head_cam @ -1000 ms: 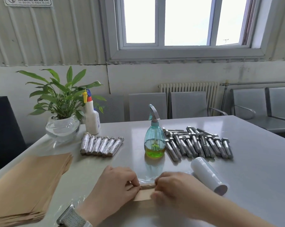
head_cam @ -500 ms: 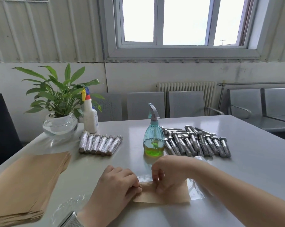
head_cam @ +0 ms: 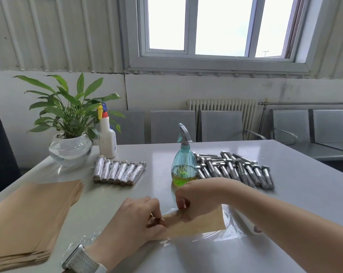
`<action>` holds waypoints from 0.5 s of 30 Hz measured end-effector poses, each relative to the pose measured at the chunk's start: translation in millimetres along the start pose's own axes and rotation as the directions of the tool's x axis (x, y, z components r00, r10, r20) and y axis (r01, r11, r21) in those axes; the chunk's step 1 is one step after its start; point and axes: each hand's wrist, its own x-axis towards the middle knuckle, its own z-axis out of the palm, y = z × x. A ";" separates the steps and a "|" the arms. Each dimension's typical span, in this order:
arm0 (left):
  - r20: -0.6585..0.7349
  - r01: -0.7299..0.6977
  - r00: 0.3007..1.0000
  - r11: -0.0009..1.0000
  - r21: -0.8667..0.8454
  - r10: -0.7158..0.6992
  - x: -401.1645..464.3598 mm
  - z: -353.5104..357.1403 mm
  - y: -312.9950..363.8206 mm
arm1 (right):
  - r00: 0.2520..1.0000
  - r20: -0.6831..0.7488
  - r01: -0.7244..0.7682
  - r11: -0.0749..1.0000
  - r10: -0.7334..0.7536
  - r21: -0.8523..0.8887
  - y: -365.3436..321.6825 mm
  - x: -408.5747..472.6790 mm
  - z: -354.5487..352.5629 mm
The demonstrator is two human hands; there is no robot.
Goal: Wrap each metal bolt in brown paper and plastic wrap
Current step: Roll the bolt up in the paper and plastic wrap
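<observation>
item, near: left hand [head_cam: 133, 219] pinched the left end of a brown paper [head_cam: 194, 225] sheet; right hand [head_cam: 198, 200] pinched its far edge, fingers curled down. the paper lay on plastic wrap [head_cam: 225, 235] spread on the table [head_cam: 284, 194]. the bolt being wrapped was hidden, probably under the fold between the hands.
step in hand, judged: rolling paper round one bolt, plastic still to follow. next move called for a tight, even roll, then the ends tucked.
left: paper stack [head_cam: 29, 213].
middle: six wrapped bolts [head_cam: 119, 172] in a row; spray bottle [head_cam: 183, 166].
far right: bare bolts [head_cam: 237, 170], heaped, still to do.
</observation>
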 end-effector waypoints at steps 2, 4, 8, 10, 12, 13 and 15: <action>-0.028 -0.011 1.000 1.000 0.022 0.012 -1.2 1.5 3.5 | 1.000 -0.015 -0.003 1.000 0.003 0.011 -3.1 -0.9 1.3; -0.042 -0.019 0.999 0.999 0.032 0.020 -2.1 2.6 6.2 | 0.999 -0.052 0.012 0.998 -0.015 -0.054 -6.1 -0.2 5.5; -0.055 -0.037 0.998 0.997 0.060 0.041 -3.3 2.9 3.8 | 0.978 -0.191 0.052 0.984 -0.084 -0.168 -10.4 0.2 15.3; -0.032 -0.014 0.999 0.998 0.054 0.015 -3.5 2.3 0.0 | 0.951 -0.281 0.051 0.963 -0.128 -0.266 -12.9 -0.3 19.1; -0.027 -0.016 0.999 0.997 0.073 0.018 -4.0 2.0 -1.8 | 0.920 -0.348 0.051 0.934 -0.182 -0.352 -14.1 1.0 24.2; -0.037 -0.031 0.999 0.995 0.095 0.034 -4.1 1.9 -1.5 | 0.906 -0.372 0.053 0.927 -0.202 -0.372 -14.4 1.6 26.9; -0.093 -0.077 0.992 0.986 0.146 0.091 -4.9 2.8 2.8 | 0.886 -0.408 0.054 0.923 -0.221 -0.382 -14.3 1.3 32.6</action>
